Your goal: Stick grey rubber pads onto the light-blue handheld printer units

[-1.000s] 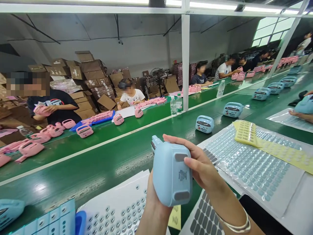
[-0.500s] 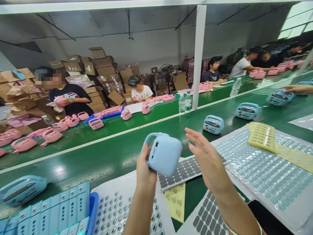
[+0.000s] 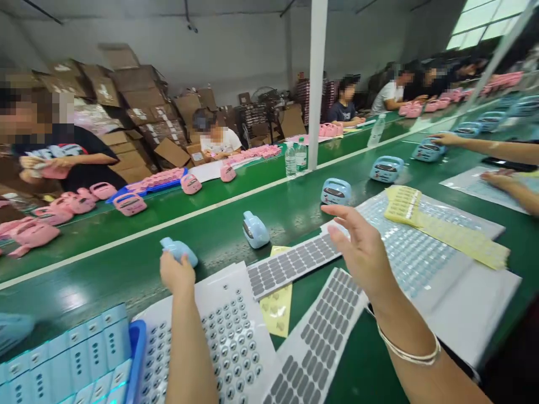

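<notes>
left hand (image 3: 177, 275) grips one blue device (image 3: 180, 251); right hand (image 3: 362, 249) open, empty

Stacked cardboard cartons (image 3: 126, 95) rise against a plain grey wall (image 3: 236, 45), a white steel post (image 3: 316, 84) stands between long green worktops (image 3: 126, 261), a pedestal fan (image 3: 261, 95) sits among the cartons, and daylight enters through a high window (image 3: 480, 22) at the far right.
</notes>
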A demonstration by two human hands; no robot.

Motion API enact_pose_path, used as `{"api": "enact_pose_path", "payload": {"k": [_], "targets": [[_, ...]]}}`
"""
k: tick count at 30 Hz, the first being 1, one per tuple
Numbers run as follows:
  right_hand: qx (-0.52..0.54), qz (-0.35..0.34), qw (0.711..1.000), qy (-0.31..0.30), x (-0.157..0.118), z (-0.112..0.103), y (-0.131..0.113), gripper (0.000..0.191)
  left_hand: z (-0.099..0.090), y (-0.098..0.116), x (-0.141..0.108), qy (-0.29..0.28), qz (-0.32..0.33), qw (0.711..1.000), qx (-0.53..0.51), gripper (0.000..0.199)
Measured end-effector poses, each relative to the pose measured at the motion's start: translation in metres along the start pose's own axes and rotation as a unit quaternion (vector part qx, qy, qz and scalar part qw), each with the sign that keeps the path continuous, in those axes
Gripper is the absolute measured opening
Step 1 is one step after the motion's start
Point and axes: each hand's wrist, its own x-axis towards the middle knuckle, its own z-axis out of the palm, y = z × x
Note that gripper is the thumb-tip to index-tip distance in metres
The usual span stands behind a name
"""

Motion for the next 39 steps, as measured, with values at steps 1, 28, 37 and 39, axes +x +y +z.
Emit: {"api": "enact_pose_path", "payload": {"k": [1, 28, 37, 39], "targets": [[-0.055, -0.008, 0.998, -0.028, -0.011, -0.005, 0.007, 0.026, 0.0, 0.002, -0.002, 0.018, -0.031, 0.999, 0.008, 0.06], [-0.185, 0.208, 0.904, -0.324, -0.164, 0.035, 0.062, 0.027, 0.061, 0.125, -0.05, -0.204, 0.363, 0.908, 0.046, 0.049], [-0.268, 0.305, 0.834, -0.374, -0.15, 0.047, 0.035, 0.024, 0.049, 0.122, -0.048, -0.074, 0.299, 0.928, -0.208, 0.007], [-0.242, 0.315, 0.846, -0.354, -0.148, 0.044, 0.037, 0.016, 0.027, 0.13, -0.051, -0.005, 0.266, 0.911, -0.315, 0.009]]}}
